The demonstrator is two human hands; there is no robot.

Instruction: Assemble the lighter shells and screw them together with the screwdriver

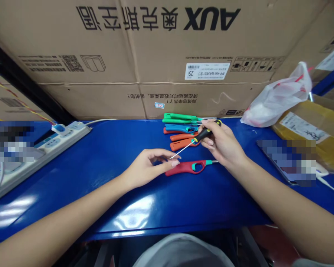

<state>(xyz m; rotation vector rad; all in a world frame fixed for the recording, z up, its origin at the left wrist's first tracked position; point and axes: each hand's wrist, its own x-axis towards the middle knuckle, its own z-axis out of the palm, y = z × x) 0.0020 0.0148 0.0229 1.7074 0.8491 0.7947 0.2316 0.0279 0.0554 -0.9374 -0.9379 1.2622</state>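
Observation:
My right hand (221, 142) is wrapped round a screwdriver (202, 135) with a black and yellow handle. Its thin metal shaft slants down to the left, and the tip reaches between the thumb and fingers of my left hand (144, 167). Those fingers are curled close around the tip; whether they pinch something small there I cannot tell. A red gas lighter (183, 168) with a teal trigger lies on the blue table just below, its handle end by my left thumb. Behind it lie orange lighters (180, 144), a blue lighter (180, 128) and green lighters (178, 118), their metal nozzles pointing right.
A large cardboard box (100, 91) stands along the back of the blue table (114, 211). At left is a white power strip (58, 135) with plugs. At right are a white plastic bag (275, 98), a taped carton (325, 111) and a blurred flat device (275, 163).

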